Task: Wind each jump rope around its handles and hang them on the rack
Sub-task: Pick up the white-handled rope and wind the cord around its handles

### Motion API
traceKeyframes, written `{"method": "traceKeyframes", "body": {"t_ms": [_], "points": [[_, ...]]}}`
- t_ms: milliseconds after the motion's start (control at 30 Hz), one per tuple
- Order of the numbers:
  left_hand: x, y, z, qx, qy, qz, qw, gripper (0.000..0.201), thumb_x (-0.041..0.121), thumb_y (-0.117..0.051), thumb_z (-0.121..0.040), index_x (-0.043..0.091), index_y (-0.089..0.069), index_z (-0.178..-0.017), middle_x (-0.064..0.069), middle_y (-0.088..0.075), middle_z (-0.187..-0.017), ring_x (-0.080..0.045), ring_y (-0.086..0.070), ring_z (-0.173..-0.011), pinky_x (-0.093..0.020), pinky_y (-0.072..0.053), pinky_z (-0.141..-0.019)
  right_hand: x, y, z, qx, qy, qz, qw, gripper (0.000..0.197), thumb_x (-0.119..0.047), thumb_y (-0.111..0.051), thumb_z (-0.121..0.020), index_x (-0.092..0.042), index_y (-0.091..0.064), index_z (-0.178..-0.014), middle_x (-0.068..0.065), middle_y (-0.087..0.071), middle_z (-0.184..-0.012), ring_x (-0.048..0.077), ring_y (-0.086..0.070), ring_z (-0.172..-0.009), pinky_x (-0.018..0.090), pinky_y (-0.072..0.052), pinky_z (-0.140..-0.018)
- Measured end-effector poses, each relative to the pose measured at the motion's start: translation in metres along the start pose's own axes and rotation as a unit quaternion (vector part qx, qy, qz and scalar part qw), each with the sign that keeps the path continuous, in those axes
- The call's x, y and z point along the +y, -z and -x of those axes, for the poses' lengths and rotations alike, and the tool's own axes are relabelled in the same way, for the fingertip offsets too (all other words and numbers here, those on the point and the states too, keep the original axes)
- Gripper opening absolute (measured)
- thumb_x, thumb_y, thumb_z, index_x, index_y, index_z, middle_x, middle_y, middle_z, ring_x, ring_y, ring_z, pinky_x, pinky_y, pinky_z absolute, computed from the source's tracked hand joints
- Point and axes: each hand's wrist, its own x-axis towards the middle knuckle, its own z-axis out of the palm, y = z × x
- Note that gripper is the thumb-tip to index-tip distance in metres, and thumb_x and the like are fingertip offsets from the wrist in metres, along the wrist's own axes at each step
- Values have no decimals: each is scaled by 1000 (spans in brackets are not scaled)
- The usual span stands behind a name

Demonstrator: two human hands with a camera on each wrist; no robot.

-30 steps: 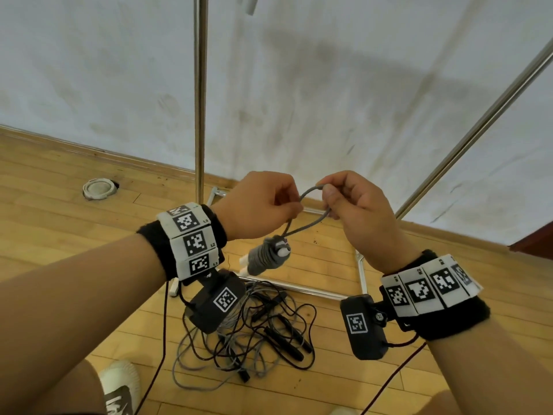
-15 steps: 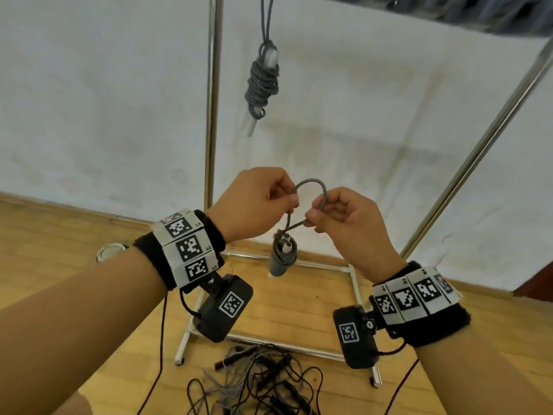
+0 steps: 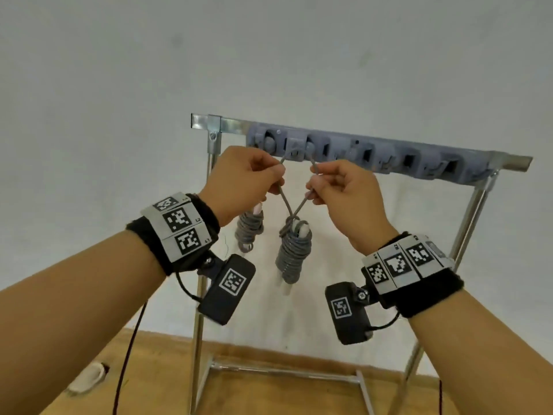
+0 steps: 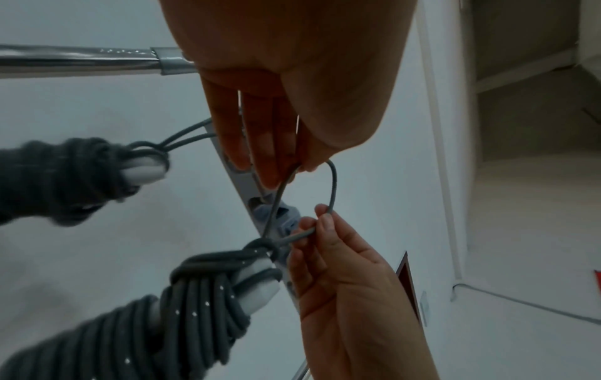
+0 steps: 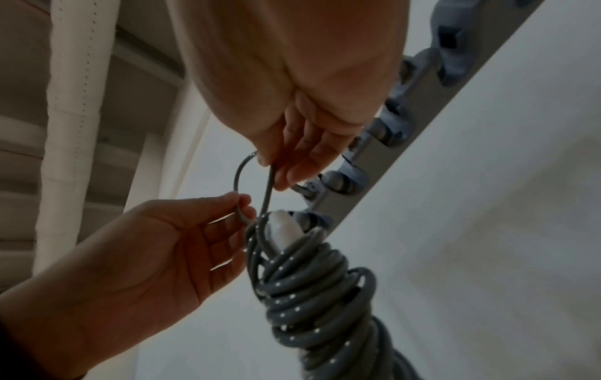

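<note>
Rack (image 3: 505, 160) standing against wall, grey hook strip (image 3: 419, 163) along top bar. Second wound rope (image 3: 250, 227) already hanging from leftmost hook.

We are holding wound jump rope (image 3: 293, 253) just below strip by its loop (image 4: 331, 185).

Left hand (image 3: 239, 182), right hand (image 3: 344, 190) apart, each pinching one side of loop.

We are advising: spread loop wide, lift over free hook (image 3: 294, 148), lower till bundle hangs, then let go.
</note>
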Motion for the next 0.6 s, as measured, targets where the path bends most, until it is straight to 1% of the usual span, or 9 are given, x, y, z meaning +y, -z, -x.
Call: {"method": "traceKeyframes", "body": {"t_ms": [67, 133, 200, 233, 300, 400, 500, 567, 600], "points": [[8, 0, -21, 27, -1, -1, 1000, 13, 17, -64, -92, 13, -73, -82, 0, -75, -71, -13, -74, -68, -28, -60, -62, -4, -4, -24, 27, 1, -6, 1000, 9, -9, -67, -90, -15, -65, -96, 5, -73, -81, 15, -72, -70, 22, -57, -65], [10, -1, -38, 48, -7, -18, 999, 16, 16, -64, -89, 14, -74, -77, -2, -74, -69, -15, -74, -67, -35, -63, -65, -4, -9, -44, 51, 3, -3, 999, 8, -11, -69, -89, -17, -64, -90, 7, -73, -79, 16, -72, -69, 25, -57, -65], [6, -5, -51, 66, -14, -51, 996, 19, 17, -64, -88, 18, -74, -72, -2, -74, -66, -17, -73, -67, -41, -63, -69, 1, -14, -58, 66, 6, 15, 998, 7, -11, -69, -89, -17, -65, -88, 6, -73, -75, 15, -72, -66, 28, -59, -67], [1, -7, -54, 72, -13, -65, 995, 20, 17, -65, -87, 18, -75, -70, -2, -74, -66, -18, -73, -67, -43, -62, -71, 6, -17, -62, 68, 4, 31, 997, 8, -11, -69, -88, -18, -65, -87, 5, -72, -72, 13, -71, -64, 30, -60, -68], [-10, -14, -58, 71, -3, -82, 994, 20, 17, -66, -88, 17, -74, -70, -2, -74, -66, -15, -73, -67, -42, -62, -73, 18, -23, -63, 63, -13, 61, 996, 11, -11, -68, -88, -21, -64, -85, 1, -72, -70, 9, -71, -62, 35, -61, -73], [-28, -23, -53, 47, 5, -104, 993, 18, 20, -67, -88, 17, -75, -73, 0, -74, -68, -10, -73, -66, -40, -61, -75, 37, -29, -54, 50, -30, 97, 994, 12, -10, -66, -88, -21, -62, -85, 0, -71, -73, 11, -71, -67, 40, -59, -78], [-31, -26, -46, 36, 0, -109, 993, 12, 25, -67, -88, 23, -73, -79, 4, -75, -71, -5, -72, -65, -38, -61, -78, 44, -28, -48, 46, -32, 111, 992, 10, -12, -66, -89, -21, -62, -88, -2, -70, -79, 14, -71, -74, 39, -58, -81], [-27, -24, -42, 30, 2, -125, 992, 9, 28, -66, -88, 28, -71, -80, 6, -74, -71, -5, -71, -68, -37, -61, -76, 41, -27, -46, 37, -35, 125, 991, 11, -13, -67, -88, -19, -63, -96, -5, -69, -82, 12, -69, -78, 36, -57, -83], [-25, -23, -38, 29, 3, -132, 991, 7, 30, -66, -87, 27, -71, -84, 6, -74, -73, -6, -71, -71, -37, -61, -76, 38, -25, -44, 32, -38, 131, 990, 16, -13, -69, -87, -20, -63, -100, -8, -68, -83, 9, -68, -79, 33, -56, -82]]}}
